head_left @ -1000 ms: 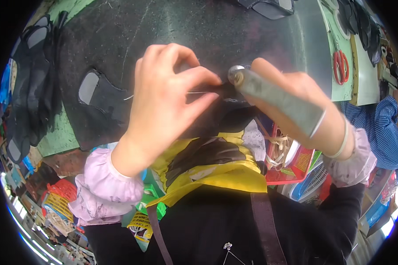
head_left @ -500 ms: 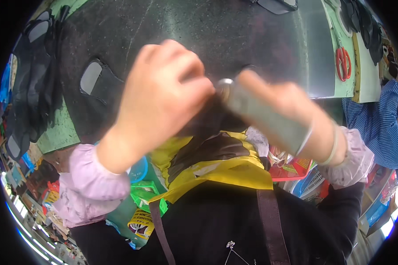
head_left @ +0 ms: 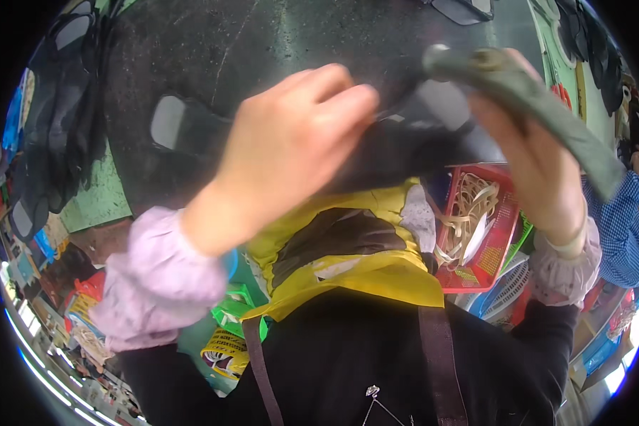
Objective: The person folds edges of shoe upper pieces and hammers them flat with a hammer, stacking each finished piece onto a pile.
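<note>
My right hand (head_left: 539,142), raised at the right, grips a grey-green hammer (head_left: 561,124) with a round silvery face at one end; motion blurs it. Closed in a pinch, my left hand (head_left: 291,142) is at the near edge of the dark work surface. Its fingers hold the edge of a black shoe-upper piece (head_left: 419,145) with a pale grey patch; the fingertips are partly hidden. Left of that hand, another black piece with a pale patch (head_left: 169,122) lies flat.
Stacked black pieces (head_left: 64,106) lie at the far left, and another piece (head_left: 465,8) at the back. Red-handled scissors (head_left: 562,94) lie at the right. Below the bench edge are a red basket (head_left: 468,284) of pale straps (head_left: 472,206) and a green basket (head_left: 238,302).
My right hand with the hammer has lifted away to the upper right, and the hammer has turned. My left hand has shifted slightly right. More of the red basket shows.
</note>
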A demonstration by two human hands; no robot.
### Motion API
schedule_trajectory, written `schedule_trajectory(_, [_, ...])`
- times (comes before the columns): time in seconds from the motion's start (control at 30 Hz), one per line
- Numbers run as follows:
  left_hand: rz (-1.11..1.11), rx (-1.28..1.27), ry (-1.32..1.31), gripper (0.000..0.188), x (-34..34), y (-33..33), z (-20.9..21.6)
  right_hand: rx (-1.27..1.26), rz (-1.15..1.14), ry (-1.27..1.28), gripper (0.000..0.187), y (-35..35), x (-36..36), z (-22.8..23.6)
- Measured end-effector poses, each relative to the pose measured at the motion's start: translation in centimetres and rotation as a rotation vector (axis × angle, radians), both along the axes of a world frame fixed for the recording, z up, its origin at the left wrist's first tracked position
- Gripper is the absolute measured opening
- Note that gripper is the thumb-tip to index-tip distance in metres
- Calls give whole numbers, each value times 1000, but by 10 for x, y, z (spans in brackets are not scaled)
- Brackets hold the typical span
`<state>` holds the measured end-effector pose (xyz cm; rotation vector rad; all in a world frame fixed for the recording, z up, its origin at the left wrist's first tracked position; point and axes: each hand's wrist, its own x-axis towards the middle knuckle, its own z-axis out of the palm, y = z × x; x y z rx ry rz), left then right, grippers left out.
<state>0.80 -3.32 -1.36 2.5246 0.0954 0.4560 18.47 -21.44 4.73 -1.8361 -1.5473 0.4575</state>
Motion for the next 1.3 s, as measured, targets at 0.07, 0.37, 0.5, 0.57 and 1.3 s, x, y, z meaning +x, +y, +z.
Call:
schedule_trajectory(0.07, [20,13,0,14,17,-14,2,-111,-34,63,27,-5,-4,11])
schedule_trajectory(0.37, [-40,-84,17,21,4,11,6,-207,0,19,27,-19,5,5])
schedule_trajectory(0.5, [-48,46,-52,24,-4,4,4,-272,20,111,23,-8,-12,5])
schedule_trajectory(0.57, [-73,118,-64,25,-2,4,5,-404,57,158,24,-6,-10,3])
schedule_trajectory(1.3, [-60,233,-71,15,-37,23,7,-45,149,138,22,21,-25,-12])
